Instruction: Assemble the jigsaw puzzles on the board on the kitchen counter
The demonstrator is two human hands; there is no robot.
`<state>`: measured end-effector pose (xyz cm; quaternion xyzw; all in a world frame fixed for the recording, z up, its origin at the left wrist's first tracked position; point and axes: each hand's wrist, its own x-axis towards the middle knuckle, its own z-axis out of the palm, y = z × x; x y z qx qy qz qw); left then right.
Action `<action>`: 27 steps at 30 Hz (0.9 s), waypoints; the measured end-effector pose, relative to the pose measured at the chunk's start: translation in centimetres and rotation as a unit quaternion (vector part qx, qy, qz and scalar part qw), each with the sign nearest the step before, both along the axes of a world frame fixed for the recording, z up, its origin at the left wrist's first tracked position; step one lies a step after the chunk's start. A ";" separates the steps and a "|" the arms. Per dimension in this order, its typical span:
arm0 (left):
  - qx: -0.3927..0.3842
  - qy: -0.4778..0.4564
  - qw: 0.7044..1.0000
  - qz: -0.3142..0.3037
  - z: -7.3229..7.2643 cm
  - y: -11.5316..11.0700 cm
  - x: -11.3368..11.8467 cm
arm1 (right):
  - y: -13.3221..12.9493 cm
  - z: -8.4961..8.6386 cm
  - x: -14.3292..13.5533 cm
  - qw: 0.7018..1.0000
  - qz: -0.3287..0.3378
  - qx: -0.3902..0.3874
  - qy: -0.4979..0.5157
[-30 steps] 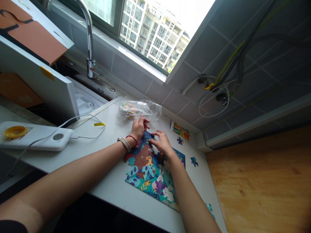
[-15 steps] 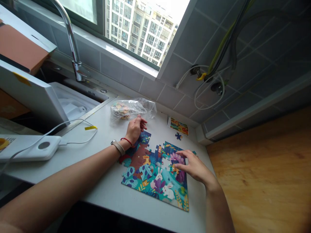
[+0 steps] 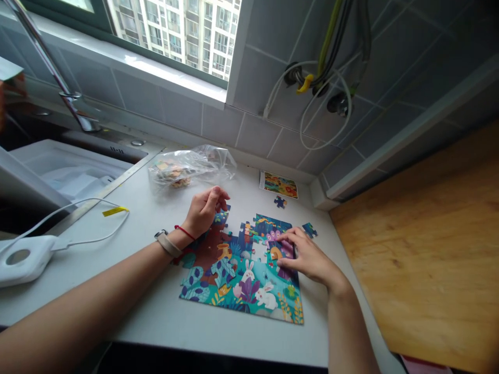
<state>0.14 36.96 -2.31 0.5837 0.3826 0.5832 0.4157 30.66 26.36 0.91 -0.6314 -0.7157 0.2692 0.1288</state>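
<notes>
A partly assembled jigsaw puzzle (image 3: 237,291) with white rabbits and plants lies on the white counter, gaps in its upper middle. My right hand (image 3: 306,254) is over its right side, thumb and fingers pinching a puzzle piece (image 3: 276,253) with an orange figure, beside a white gap. My left hand (image 3: 205,210) rests on its side at the puzzle's upper left, fingers loosely curled with nothing seen in them. That hand and wrist cover part of the puzzle. Two loose pieces, a dark blue one (image 3: 279,202) and a green-blue one (image 3: 310,229), lie beyond the puzzle.
Behind my left hand lies a clear plastic bag (image 3: 187,169) of pieces. A small picture card (image 3: 278,184) sits near the wall. On the left are a white charger (image 3: 29,259) with a cable and a sink (image 3: 70,150). A wooden board (image 3: 421,249) borders the right.
The view has swung, shifting the scene leftward. My right hand still pinches the piece, now sitting closer to the white gap's right side. My left hand stays curled in about the same place.
</notes>
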 end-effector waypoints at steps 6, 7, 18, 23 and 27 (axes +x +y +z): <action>-0.006 0.004 1.000 0.007 -0.1 0.0 0.1 | 0.1 -0.2 -0.2 0.999 0.002 0.036 0.040; -0.010 -0.002 1.000 0.009 -0.1 0.1 0.0 | 0.2 -0.3 -0.4 0.998 -0.005 0.037 0.045; -0.031 0.011 0.999 0.004 -0.3 0.1 0.3 | 1.7 -3.5 -3.5 0.951 -0.133 0.117 0.252; -0.012 0.059 0.998 -0.016 -0.3 0.1 0.1 | 2.9 -4.1 -3.8 0.931 -0.150 0.122 0.310; 0.021 0.102 0.994 -0.037 -0.7 0.3 -0.3 | 4.6 -3.6 -4.7 0.927 -0.132 0.115 0.332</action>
